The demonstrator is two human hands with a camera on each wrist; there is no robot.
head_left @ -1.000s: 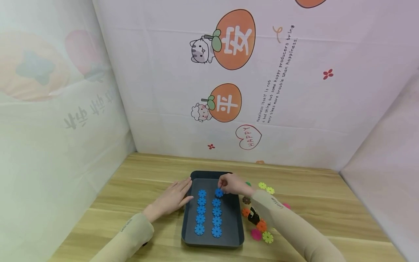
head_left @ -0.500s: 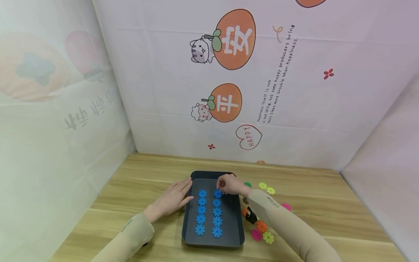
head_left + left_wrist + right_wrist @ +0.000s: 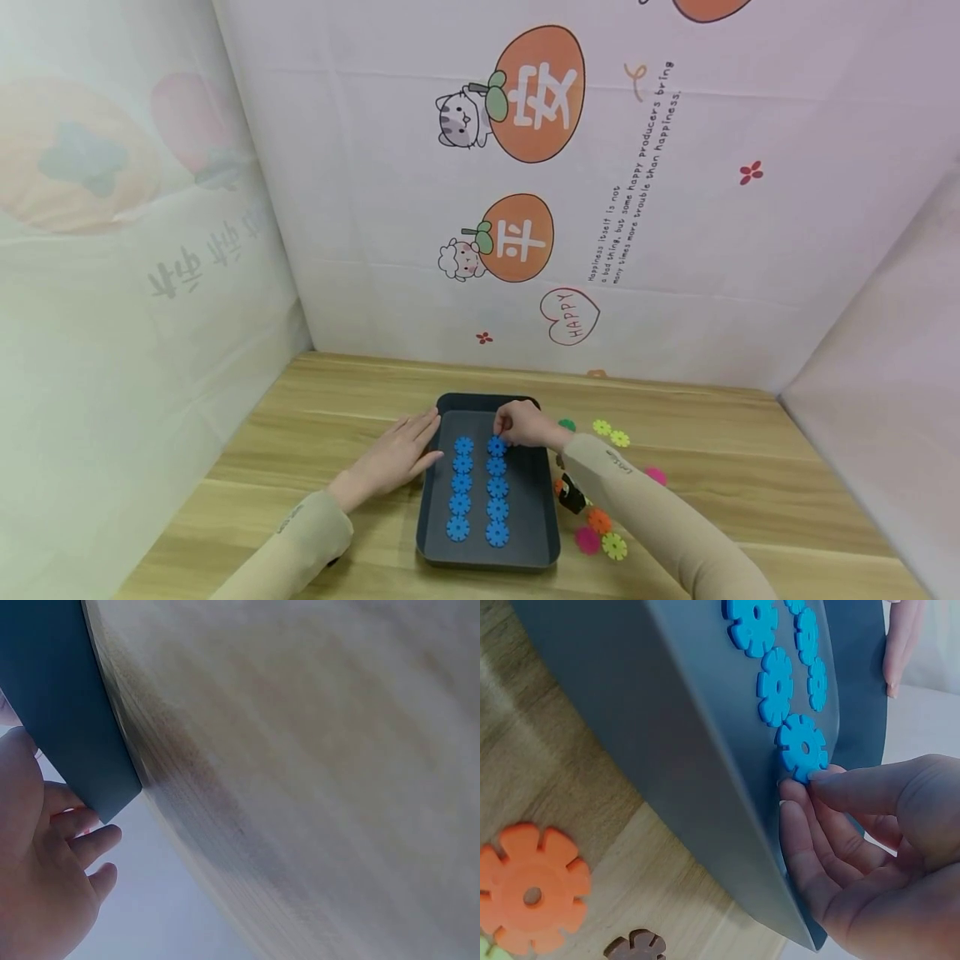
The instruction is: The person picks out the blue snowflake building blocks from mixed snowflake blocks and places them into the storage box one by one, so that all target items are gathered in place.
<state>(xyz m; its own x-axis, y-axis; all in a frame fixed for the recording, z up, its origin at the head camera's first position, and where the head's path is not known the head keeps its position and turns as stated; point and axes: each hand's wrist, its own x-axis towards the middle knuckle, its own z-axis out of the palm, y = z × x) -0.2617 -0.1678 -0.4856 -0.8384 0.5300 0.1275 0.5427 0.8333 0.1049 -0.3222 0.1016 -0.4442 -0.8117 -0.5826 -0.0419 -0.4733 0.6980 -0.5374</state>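
In the dark grey tray (image 3: 525, 542) lie two columns of blue notched plastic discs, shaped like snowflake building pieces. My right hand (image 3: 522, 423) pinches the topmost blue disc (image 3: 804, 748) of the right column between thumb and fingertips. That disc stands slightly tilted in the right wrist view, right beside the neighbouring blue disc (image 3: 775, 687). My left hand (image 3: 396, 450) rests with straight fingers on the tray's left rim, and in the left wrist view its fingers (image 3: 97, 844) lie against the tray's outer wall.
Right of the tray, loose discs lie on the wooden table (image 3: 360, 392): an orange disc (image 3: 599, 520), a magenta disc (image 3: 587, 540), a yellow-green disc (image 3: 614, 546) and several more. A black object (image 3: 572, 493) shows near the right wrist. A printed cloth (image 3: 390, 208) hangs behind.
My right hand has shifted slightly left and toward me, bringing the pinched blue disc down to the top of the right column. The left hand has stayed in place.
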